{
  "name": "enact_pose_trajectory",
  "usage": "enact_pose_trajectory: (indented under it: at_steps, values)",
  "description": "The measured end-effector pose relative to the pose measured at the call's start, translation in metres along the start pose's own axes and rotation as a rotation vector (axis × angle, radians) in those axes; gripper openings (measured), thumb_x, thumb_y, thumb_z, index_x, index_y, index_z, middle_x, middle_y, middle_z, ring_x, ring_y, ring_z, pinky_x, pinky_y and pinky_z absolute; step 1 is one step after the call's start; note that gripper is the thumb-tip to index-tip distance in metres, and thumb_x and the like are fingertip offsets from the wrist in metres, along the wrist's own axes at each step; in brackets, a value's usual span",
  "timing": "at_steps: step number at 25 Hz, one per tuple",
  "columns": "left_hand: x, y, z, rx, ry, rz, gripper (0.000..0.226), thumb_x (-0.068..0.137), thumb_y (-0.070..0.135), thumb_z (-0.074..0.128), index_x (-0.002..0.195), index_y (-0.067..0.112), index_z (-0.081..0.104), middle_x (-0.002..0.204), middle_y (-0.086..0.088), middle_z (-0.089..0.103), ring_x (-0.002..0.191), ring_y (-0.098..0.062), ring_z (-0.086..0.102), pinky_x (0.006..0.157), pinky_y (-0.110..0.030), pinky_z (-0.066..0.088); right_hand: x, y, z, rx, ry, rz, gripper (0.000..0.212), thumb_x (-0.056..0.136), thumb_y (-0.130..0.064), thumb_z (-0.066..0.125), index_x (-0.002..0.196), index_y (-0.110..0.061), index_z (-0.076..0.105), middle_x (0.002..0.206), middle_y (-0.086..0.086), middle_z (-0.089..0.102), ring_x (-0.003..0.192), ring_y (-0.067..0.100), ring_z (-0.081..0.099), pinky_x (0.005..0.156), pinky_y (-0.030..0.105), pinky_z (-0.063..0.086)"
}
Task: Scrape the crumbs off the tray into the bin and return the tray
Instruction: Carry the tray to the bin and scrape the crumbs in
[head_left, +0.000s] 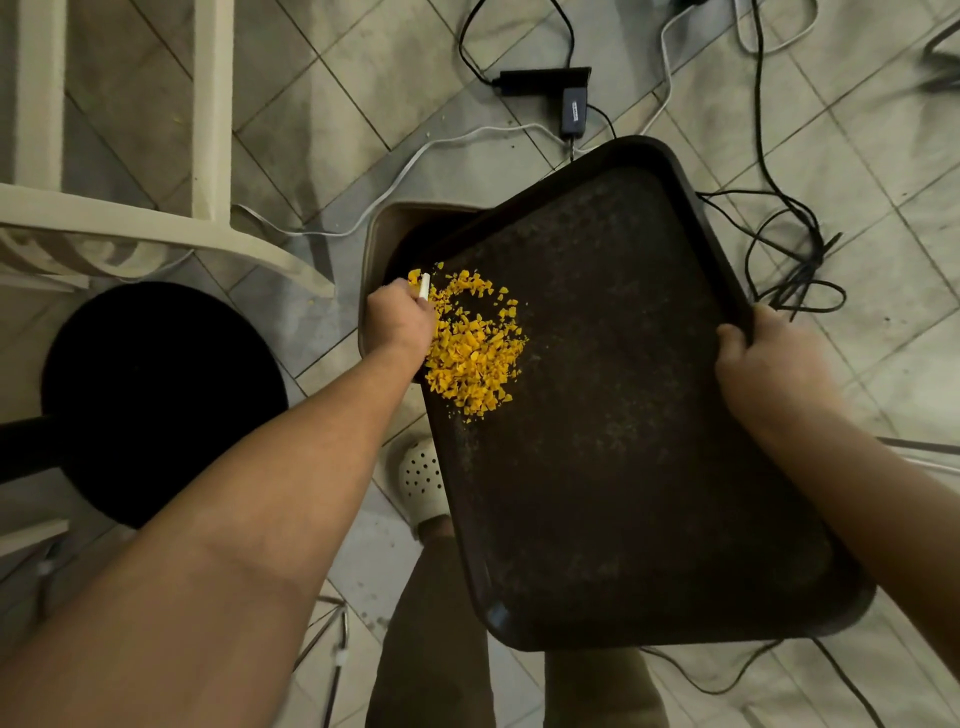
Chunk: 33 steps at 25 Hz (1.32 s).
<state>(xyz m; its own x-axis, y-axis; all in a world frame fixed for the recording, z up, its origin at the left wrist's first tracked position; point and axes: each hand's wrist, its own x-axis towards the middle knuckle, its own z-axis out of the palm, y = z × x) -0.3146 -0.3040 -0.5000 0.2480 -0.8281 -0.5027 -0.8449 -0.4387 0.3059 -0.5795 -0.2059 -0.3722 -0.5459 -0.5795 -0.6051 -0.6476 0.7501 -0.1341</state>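
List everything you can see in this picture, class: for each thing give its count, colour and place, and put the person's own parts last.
tray: one, dark brown, held tilted above the bin
crumbs: one heap, yellow-orange, near the tray's left edge
scraper: one, white, in the left hand, at the crumbs
bin: one, beige, on the floor, partly under the tray
stool: one, black, round, at left
chair: one, cream, top left
adapter: one, black, on the floor beyond the tray
cables: several, black and white, across the tiled floor
shoe: one, white with holes, beside the tray
left hand: grips the scraper
right hand: holds the tray's right rim
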Motion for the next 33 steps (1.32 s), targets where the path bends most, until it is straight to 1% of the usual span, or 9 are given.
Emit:
enact_pose_trajectory:
  at_steps: [4, 10, 13, 16, 18, 23, 26, 30, 33]
  values:
    - [-0.007, 0.013, 0.001, -0.061, -0.021, 0.12, 0.018, 0.092, 0.02, 0.052, 0.099, 0.008, 0.064, 0.101, -0.011, 0.066, 0.086, -0.021, 0.06, 0.069, -0.026, 0.046, -0.001, 0.0, 0.0, 0.021, -0.005, -0.005, 0.036, 0.098, -0.029, 0.04, 0.128, -0.01, 0.047, 0.11, 0.023, 0.058, 0.101, 0.039, 0.056, 0.081, 0.045, 0.047]
    - [-0.007, 0.008, -0.001, 0.087, -0.004, -0.009, 0.02, 0.093, 0.019, 0.049, 0.102, 0.006, 0.062, 0.101, -0.012, 0.064, 0.091, -0.03, 0.062, 0.073, -0.033, 0.049, 0.0, -0.001, -0.001, 0.01, 0.002, -0.004, 0.039, 0.098, -0.027, 0.04, 0.131, -0.006, 0.045, 0.117, 0.026, 0.056, 0.107, 0.042, 0.053, 0.085, 0.046, 0.045]
    - [-0.027, -0.018, -0.009, 0.069, 0.039, 0.169, 0.02, 0.093, 0.019, 0.049, 0.103, 0.008, 0.062, 0.104, -0.011, 0.06, 0.089, -0.029, 0.059, 0.068, -0.033, 0.046, 0.0, -0.001, -0.004, 0.002, -0.008, -0.003, 0.039, 0.099, -0.027, 0.039, 0.131, -0.006, 0.044, 0.118, 0.026, 0.056, 0.109, 0.041, 0.053, 0.085, 0.044, 0.044]
    - [-0.037, -0.05, -0.019, 0.152, -0.079, 0.382, 0.018, 0.093, 0.018, 0.05, 0.103, 0.009, 0.063, 0.101, -0.01, 0.059, 0.086, -0.029, 0.058, 0.065, -0.029, 0.04, 0.001, 0.001, -0.007, -0.005, -0.003, -0.018, 0.039, 0.099, -0.027, 0.039, 0.131, -0.006, 0.044, 0.12, 0.026, 0.055, 0.111, 0.043, 0.051, 0.087, 0.044, 0.043]
    - [-0.033, -0.058, -0.022, 0.19, -0.133, 0.427, 0.017, 0.092, 0.017, 0.051, 0.101, 0.009, 0.063, 0.099, -0.009, 0.059, 0.086, -0.028, 0.058, 0.065, -0.028, 0.04, 0.002, 0.001, -0.007, 0.007, -0.011, -0.014, 0.038, 0.099, -0.027, 0.039, 0.13, -0.006, 0.044, 0.12, 0.026, 0.055, 0.111, 0.043, 0.051, 0.088, 0.045, 0.043]
    - [-0.01, -0.032, -0.013, 0.181, -0.063, 0.37, 0.018, 0.093, 0.017, 0.05, 0.102, 0.006, 0.063, 0.103, -0.014, 0.059, 0.091, -0.033, 0.057, 0.071, -0.036, 0.045, 0.0, 0.003, -0.005, 0.001, -0.014, -0.008, 0.042, 0.099, -0.029, 0.039, 0.136, -0.011, 0.041, 0.121, 0.024, 0.056, 0.11, 0.041, 0.053, 0.088, 0.046, 0.045]
    - [-0.009, -0.028, -0.017, -0.023, 0.011, 0.293, 0.019, 0.093, 0.016, 0.052, 0.103, 0.006, 0.064, 0.103, -0.013, 0.061, 0.092, -0.029, 0.058, 0.073, -0.032, 0.046, -0.002, 0.003, -0.006, -0.007, -0.014, -0.009, 0.044, 0.099, -0.028, 0.039, 0.139, -0.01, 0.038, 0.124, 0.025, 0.054, 0.113, 0.041, 0.052, 0.09, 0.047, 0.044]
    - [-0.031, -0.057, -0.024, -0.003, -0.132, 0.481, 0.016, 0.092, 0.016, 0.054, 0.099, 0.007, 0.064, 0.093, -0.007, 0.059, 0.075, -0.019, 0.052, 0.062, -0.029, 0.044, -0.001, 0.002, -0.008, 0.012, -0.011, -0.012, 0.042, 0.099, -0.028, 0.039, 0.137, -0.011, 0.041, 0.119, 0.024, 0.056, 0.108, 0.041, 0.054, 0.088, 0.047, 0.046]
    - [-0.044, -0.084, -0.03, 0.083, -0.168, 0.617, 0.032, 0.088, 0.033, 0.044, 0.092, 0.008, 0.064, 0.085, -0.006, 0.059, 0.065, -0.019, 0.051, 0.057, -0.029, 0.045, -0.001, 0.002, -0.009, 0.007, -0.016, -0.009, 0.042, 0.099, -0.028, 0.039, 0.136, -0.01, 0.042, 0.119, 0.025, 0.057, 0.108, 0.042, 0.054, 0.088, 0.045, 0.045]
